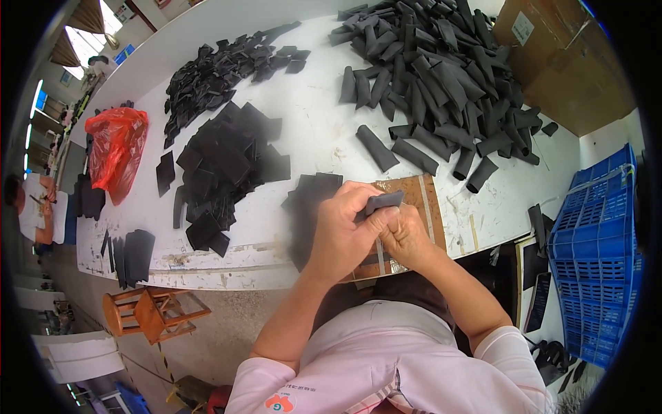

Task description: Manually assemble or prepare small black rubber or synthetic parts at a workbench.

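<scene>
Both my hands meet above the table's near edge. Between them is a dark grey foam sleeve, its upper end showing past my fingers. My left hand wraps round it from the left, and my right hand grips it from the right; much of the sleeve is hidden by my fingers. Under my hands lies a brown taped board. Flat black pieces lie beside my left hand. Farther left is a heap of flat black pieces.
Rolled dark grey tubes are heaped at the far right, by a cardboard box. Smaller black pieces lie far left, near a red plastic bag. Blue crates stand right. A wooden stool is left; a person sits beyond.
</scene>
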A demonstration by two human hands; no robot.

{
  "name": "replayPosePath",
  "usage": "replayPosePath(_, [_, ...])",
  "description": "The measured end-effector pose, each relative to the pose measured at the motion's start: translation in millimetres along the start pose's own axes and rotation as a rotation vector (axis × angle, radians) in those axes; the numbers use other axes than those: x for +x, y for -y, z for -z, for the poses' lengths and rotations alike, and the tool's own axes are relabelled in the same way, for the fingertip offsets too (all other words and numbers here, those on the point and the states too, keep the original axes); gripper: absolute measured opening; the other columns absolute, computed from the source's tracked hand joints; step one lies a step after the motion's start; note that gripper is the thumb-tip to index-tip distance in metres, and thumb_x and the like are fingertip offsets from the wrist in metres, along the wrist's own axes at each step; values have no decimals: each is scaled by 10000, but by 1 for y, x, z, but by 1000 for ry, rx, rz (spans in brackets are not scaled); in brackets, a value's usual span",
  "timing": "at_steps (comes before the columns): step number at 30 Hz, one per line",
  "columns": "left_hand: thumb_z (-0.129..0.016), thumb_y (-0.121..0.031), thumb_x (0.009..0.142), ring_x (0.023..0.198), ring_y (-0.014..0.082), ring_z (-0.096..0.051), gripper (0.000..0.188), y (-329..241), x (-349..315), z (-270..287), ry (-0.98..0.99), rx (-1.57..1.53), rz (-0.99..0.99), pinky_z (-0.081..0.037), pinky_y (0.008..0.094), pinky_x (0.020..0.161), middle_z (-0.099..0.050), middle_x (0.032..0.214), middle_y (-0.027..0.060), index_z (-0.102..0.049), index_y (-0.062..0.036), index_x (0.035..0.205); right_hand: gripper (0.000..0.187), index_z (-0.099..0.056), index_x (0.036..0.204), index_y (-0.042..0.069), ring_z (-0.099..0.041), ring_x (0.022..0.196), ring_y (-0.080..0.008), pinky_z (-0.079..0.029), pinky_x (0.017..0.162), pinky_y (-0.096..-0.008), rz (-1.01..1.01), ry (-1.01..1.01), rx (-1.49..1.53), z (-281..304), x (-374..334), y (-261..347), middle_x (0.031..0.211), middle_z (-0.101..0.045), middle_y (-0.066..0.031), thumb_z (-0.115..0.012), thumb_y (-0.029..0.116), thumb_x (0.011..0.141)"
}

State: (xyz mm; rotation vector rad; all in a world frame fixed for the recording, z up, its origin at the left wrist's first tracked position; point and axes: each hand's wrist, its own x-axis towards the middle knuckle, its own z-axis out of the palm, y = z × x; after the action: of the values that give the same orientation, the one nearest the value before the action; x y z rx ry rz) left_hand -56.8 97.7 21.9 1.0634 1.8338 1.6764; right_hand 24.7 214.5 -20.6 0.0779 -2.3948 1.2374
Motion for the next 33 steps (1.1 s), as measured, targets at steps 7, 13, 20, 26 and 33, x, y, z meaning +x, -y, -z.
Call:
replayPosePath(7, [-565,-147,839,774,125,-561,216,-9,-13,-9,-205,-197,-177,-453,229,690,-607,870,122,-542,23,969,170,-557,803,15,-549,591,-296,-433,491,-378,-25,89,-78,17,10,21,665,-537,-125,-615,158,731])
replayPosePath(13, [-488,-209,875,815,237,-542,230,-1,-15,5,-386,-724,-115,-444,349,732,-589,864,171,-566,7,885,257,-479,594,26,-503,510,-263,-390,432,-357,94,83,-248,18,21,31,547,-473,-84,-670,179,672])
replayPosePath(20, [-522,-55,818,856,173,-557,214,41,-26,30,-583,37,-11,-428,276,755,-592,925,117,-520,48,1005,269,-562,701,16,-512,499,-201,-384,459,-302,-72,85,171,52,47,39,590,-537,-64,-550,261,812])
replayPosePath(26, [-623,-199,743,848,285,-544,374,125,-32,64,-609,796,467,-431,342,740,-563,958,170,-523,38,1014,469,-569,867,6,-369,485,-27,-241,442,-186,-413,-416,372,59,62,10,555,-467,12,-318,398,918])
replayPosePath(33, [-624,-70,755,554,72,-493,129,121,-30,70,-783,511,176,-409,211,528,-587,652,40,-614,40,822,267,-569,772,-16,-513,539,-142,-409,495,-273,-595,102,425,4,-32,29,607,-532,-63,-490,217,876])
